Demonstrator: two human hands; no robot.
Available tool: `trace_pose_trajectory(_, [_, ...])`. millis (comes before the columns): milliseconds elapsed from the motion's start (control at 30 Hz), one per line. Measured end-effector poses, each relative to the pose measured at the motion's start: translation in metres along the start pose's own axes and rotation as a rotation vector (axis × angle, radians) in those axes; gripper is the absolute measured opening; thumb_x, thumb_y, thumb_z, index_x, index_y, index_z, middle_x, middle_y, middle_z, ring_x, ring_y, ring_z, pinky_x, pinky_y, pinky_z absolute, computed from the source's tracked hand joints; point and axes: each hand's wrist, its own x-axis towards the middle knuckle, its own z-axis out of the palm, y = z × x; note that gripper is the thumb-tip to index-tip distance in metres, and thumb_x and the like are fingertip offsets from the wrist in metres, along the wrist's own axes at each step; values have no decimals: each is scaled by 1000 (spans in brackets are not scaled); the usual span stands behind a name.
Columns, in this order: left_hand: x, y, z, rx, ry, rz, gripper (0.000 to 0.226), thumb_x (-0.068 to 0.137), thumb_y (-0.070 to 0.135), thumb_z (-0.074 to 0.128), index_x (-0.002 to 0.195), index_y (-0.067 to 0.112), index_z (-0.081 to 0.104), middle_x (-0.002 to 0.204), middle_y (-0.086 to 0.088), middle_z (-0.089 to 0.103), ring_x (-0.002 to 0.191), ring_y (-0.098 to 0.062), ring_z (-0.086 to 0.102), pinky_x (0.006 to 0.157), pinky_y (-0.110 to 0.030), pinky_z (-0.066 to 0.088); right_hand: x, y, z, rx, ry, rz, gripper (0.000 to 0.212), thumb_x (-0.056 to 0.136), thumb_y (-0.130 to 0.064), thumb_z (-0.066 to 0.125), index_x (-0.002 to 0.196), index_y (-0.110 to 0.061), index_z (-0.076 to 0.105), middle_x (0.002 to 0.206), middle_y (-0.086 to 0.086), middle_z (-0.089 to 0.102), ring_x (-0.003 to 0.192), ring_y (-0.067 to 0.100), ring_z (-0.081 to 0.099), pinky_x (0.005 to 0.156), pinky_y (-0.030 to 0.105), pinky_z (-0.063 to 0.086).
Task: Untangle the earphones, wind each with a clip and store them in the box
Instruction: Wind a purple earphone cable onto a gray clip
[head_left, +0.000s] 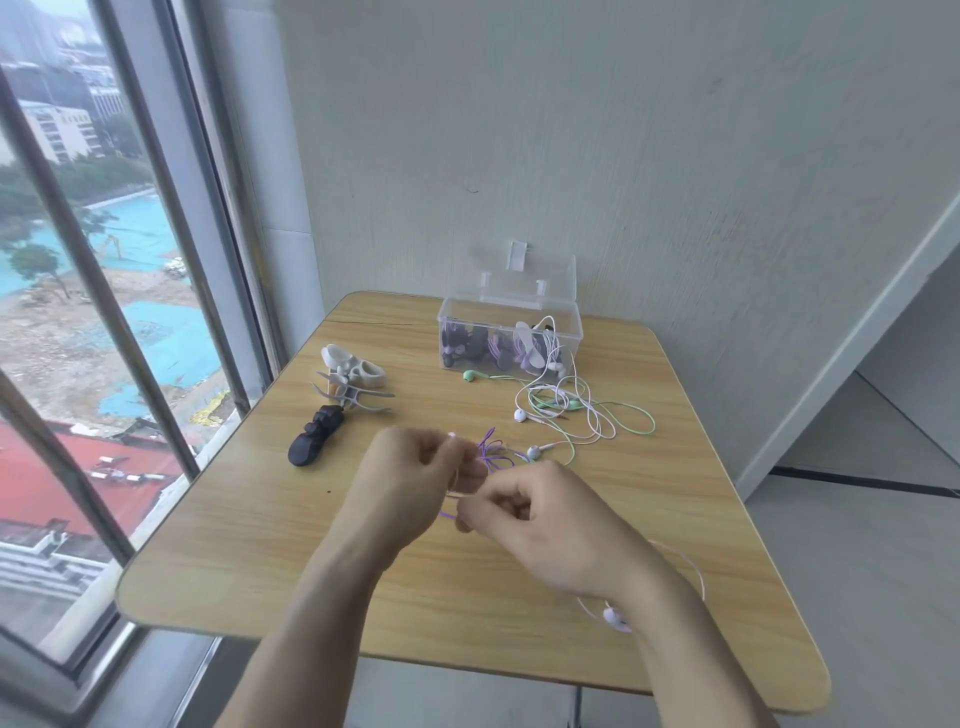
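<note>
Beside a tall window, our wooden bench (249, 545) carries earphones, clips and a clear box.

We hold both hands together over the middle of the bench: our left hand (410, 478) and right hand (540, 525) each have curled fingers pinching a thin white earphone cable (454, 486) with a purple clip (491, 454) at the fingertips, and its white earbud (615, 618) trails beside our right wrist. Beyond our right hand lies a loose tangle of white and mint-green earphones (566, 405), cords looped over one another. Further off stands the open clear box (511, 332), already holding wound bundles in dark and lilac clips. Beyond our left hand sit spare clips, pale ones (353, 382) and a dark one (314, 436).
</note>
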Motion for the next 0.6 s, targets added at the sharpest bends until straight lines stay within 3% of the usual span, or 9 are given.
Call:
trace_pose_trajectory(100, [-6, 5, 5, 128, -200, 5, 57, 107, 36, 36, 70, 0, 63, 58, -8, 69, 47, -15, 53, 41, -14, 33, -2, -2, -11, 152, 71, -66, 41, 101, -40, 56, 74, -12, 70, 66, 7, 64, 57, 8, 43, 56, 29, 35])
trace_pose_trajectory(167, [-10, 11, 9, 59, -299, -9, 65, 106, 47, 28, 63, 7, 56, 48, -8, 54, 41, -17, 42, 40, -18, 31, -5, -3, -21, 198, 110, -64, 39, 102, -33, 55, 71, -13, 68, 54, -3, 55, 48, 4, 36, 52, 21, 30])
trace_pose_trajectory(267, [-11, 15, 13, -66, -386, -44, 60, 105, 50, 30, 57, 15, 42, 47, -1, 34, 43, -16, 25, 42, -22, 22, -7, -1, -32, 241, 159, -4, 33, 101, -23, 56, 72, -11, 65, 40, -16, 43, 38, 1, 37, 47, 12, 29])
trace_pose_trajectory(367, [-8, 16, 13, -313, -335, -99, 53, 105, 38, 39, 56, 21, 34, 51, 3, 22, 46, -13, 14, 42, -21, 14, -7, 3, -33, 217, 209, 41, 32, 100, -27, 57, 72, -12, 64, 39, -19, 44, 38, 1, 37, 46, 12, 29])
trace_pose_trajectory(500, [-4, 17, 7, -838, -301, -173, 41, 95, 39, 43, 63, 14, 46, 55, -1, 31, 46, -15, 21, 44, -26, 13, -3, 12, -28, 159, 209, 46, 34, 101, -34, 54, 74, -17, 67, 43, -15, 36, 44, 6, 25, 47, 20, 23])
trace_pose_trajectory(600, [-2, 16, 2, -1140, -277, -202, 47, 94, 47, 40, 81, 5, 58, 70, -7, 51, 54, -18, 45, 38, -21, 29, 1, 16, -19, 29, 135, 60, 35, 101, -39, 55, 75, -19, 68, 49, -12, 34, 48, 11, 27, 48, 25, 24])
